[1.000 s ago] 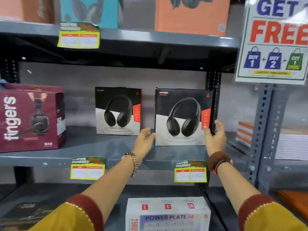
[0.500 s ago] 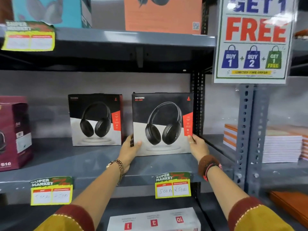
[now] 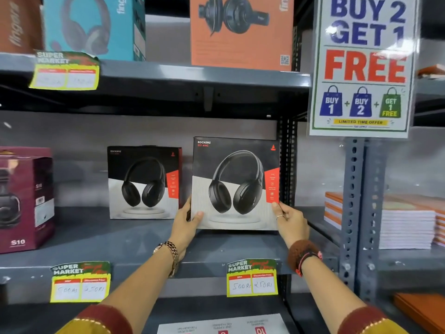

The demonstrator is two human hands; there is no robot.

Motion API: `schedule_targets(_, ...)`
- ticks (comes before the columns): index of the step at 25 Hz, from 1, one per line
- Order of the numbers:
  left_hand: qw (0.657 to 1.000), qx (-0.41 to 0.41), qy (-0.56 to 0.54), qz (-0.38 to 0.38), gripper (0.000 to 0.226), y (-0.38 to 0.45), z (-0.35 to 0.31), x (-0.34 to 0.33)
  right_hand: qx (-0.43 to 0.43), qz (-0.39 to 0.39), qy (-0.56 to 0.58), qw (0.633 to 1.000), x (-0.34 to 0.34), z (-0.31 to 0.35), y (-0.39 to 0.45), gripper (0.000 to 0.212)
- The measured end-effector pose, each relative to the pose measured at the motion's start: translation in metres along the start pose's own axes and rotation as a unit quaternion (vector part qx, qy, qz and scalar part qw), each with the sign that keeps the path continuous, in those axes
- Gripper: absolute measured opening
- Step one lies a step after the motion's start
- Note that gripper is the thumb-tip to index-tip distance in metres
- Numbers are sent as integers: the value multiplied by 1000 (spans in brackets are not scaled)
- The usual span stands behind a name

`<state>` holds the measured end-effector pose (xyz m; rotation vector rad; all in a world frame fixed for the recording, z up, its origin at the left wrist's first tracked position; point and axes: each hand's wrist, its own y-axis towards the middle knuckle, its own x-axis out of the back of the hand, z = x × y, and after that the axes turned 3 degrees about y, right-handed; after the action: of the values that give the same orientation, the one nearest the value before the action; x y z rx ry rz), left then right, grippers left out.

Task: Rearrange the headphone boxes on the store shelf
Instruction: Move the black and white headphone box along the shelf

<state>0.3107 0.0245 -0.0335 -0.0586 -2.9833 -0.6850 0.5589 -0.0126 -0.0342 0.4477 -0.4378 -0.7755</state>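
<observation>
- A shop: grey metal shelving (image 3: 168, 75) stocked with boxed headphones (image 3: 144, 182).
- Yellow "Super Market" price tags (image 3: 251, 278) on the shelf edges.
- At two o'clock, a "Buy 2 Get 1 Free" offer sign (image 3: 363, 66).

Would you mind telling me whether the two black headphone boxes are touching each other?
Apart. The head view shows grey wall between the held box and the rear box.
</observation>
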Motion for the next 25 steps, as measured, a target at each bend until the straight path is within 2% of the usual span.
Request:
schedule_targets(5, 999, -13, 39, 2, 54, -10, -14, 42, 8, 23, 20, 1000, -16, 23, -22, 41)
schedule_targets(12, 995, 27, 91, -32, 49, -20, -17, 154, 35, 125, 50, 990, -85, 81, -64, 41)
schedule_targets(15, 993, 19, 103, -48, 38, -21, -9, 203, 43, 117, 55, 991, -120, 108, -85, 40)
schedule_targets(18, 994, 14, 97, -55, 38, -13, -2, 240, 41, 114, 53, 991, -148, 132, -105, 40)
schedule_targets(23, 996, 31, 72, -44, 41, -7, 19, 275, 11, 103, 38, 994, -181, 144, -137, 20)
schedule_targets(25, 996, 37, 66, -38, 38, -6, 28, 279, -18, 110, 44, 993, -187, 140, -146, 30)
